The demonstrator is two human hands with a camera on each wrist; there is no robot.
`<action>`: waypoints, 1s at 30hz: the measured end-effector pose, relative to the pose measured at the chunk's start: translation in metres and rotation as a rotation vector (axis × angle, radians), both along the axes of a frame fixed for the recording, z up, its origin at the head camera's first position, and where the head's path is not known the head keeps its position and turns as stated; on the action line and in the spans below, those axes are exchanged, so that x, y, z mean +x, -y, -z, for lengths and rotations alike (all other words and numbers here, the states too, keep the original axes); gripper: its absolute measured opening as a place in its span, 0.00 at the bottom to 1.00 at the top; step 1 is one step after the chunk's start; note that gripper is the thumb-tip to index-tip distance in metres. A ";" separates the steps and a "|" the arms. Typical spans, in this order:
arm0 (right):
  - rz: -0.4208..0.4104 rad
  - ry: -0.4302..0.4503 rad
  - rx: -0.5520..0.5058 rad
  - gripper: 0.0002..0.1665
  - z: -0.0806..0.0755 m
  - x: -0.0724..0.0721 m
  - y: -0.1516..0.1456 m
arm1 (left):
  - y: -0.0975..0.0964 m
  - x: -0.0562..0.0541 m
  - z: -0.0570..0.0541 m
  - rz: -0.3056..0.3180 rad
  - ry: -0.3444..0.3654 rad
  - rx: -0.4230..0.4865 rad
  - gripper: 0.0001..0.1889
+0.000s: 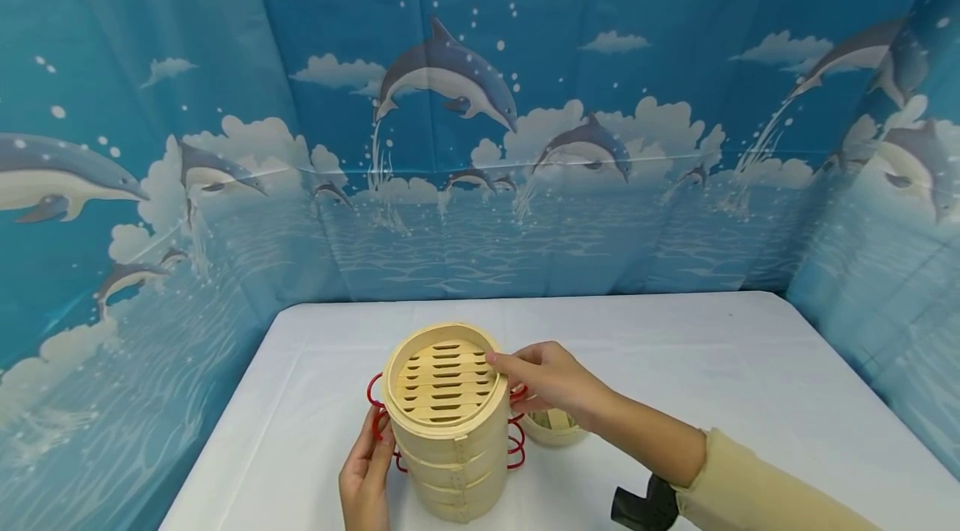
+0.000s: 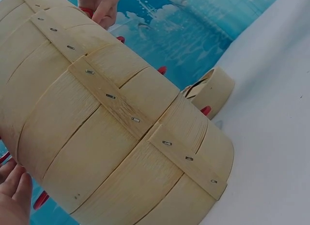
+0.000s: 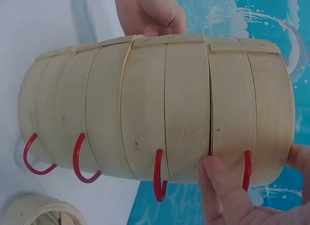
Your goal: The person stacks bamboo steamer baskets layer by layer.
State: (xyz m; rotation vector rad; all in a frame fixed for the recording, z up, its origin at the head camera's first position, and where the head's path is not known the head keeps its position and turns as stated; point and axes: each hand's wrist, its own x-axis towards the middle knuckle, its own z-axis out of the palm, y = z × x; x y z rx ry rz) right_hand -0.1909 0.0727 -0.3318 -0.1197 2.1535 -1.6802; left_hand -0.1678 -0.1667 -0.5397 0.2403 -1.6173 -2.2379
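Note:
A tall stack of round bamboo steamer baskets (image 1: pixel 461 468) stands on the table, red loop handles along its sides. The top basket (image 1: pixel 446 381) shows its slatted floor. My right hand (image 1: pixel 555 381) pinches that basket at its right side, thumb over the rim; in the right wrist view the fingertips (image 3: pixel 213 167) lie at the seam below it. Lower on the opposite side, my left hand (image 1: pixel 367 473) holds the stack beside a red handle (image 1: pixel 381 427). The left wrist view shows its fingers (image 2: pixel 17 186) close to the wall; their exact contact is partly hidden.
A separate small bamboo basket (image 1: pixel 555 431) sits on the white table (image 1: pixel 675 364) right of the stack, partly behind my right forearm. A black object (image 1: pixel 645 506) is under the right sleeve. Dolphin-printed curtains (image 1: pixel 450 247) border the table.

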 end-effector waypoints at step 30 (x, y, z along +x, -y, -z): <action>-0.004 -0.338 0.121 0.24 0.023 -0.019 -0.033 | -0.001 0.000 -0.001 0.011 0.041 0.041 0.30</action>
